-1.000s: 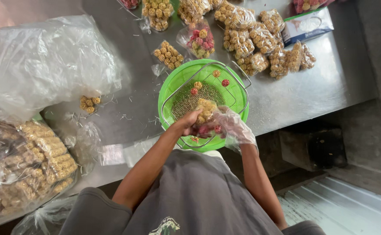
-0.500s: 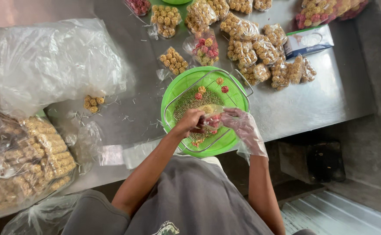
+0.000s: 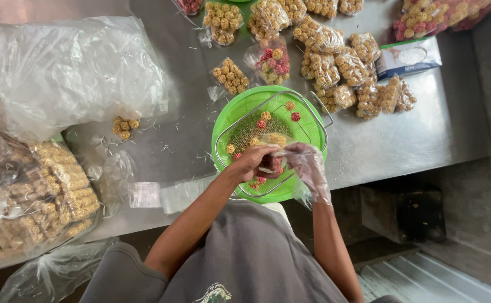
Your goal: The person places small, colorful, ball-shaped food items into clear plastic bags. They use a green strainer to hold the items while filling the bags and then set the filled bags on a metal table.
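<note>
While the left hand (image 3: 255, 161) pinches a small clear bag (image 3: 273, 147) of coloured snack balls, the gloved right hand (image 3: 307, 163) closes on the bag's other side, both over the green basket (image 3: 313, 132) at the tabletop's (image 3: 402, 140) near edge; filled packets (image 3: 335, 62) lie beyond.

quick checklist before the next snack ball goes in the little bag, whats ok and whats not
1. Small clear bag held over the green basket: ok.
2. Bag mouth open enough: cannot tell, the hands cover it.
3. Left hand bare, at the bag: ok.
4. Right hand in a clear plastic glove: ok.
5. Loose balls left in the basket, such as a red ball: ok, only a few.
6. Filled bags clear of the basket on the metal table: ok.
</note>
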